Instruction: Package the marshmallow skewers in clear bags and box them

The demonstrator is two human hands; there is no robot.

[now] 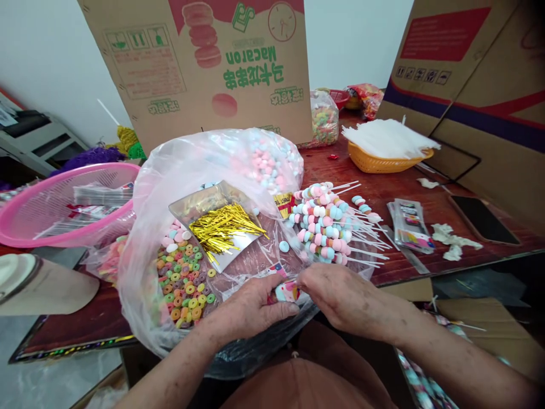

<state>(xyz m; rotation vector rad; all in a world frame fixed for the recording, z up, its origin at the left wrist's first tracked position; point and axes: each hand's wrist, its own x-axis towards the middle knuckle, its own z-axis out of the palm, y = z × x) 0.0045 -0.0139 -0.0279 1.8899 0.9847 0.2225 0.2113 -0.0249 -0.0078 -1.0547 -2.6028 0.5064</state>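
Observation:
My left hand [251, 307] is closed round a small printed plastic bag [288, 291] with pink and pale blue showing on it. At the bag's right end, my right hand [340, 298] is closed with its fingertips bunched on it; what lies under those fingers is hidden. Beyond my right hand lies a pile of candy skewers [326, 227] in pink, blue and white, their white sticks pointing right. Gold twist ties [227, 227] rest on an opened pouch in front of my left hand. Colourful ring candies [185, 284] lie to its left, inside a large clear plastic bag [149, 176].
A pink basket [72, 173] holding flat printed bags stands left, near a lidded cup [51, 284]. Printed bags [411, 224], a phone [485, 218] and crumpled tissue [451, 241] lie right. Behind are an orange basket [383, 162] of white sticks and large cardboard boxes [204, 74].

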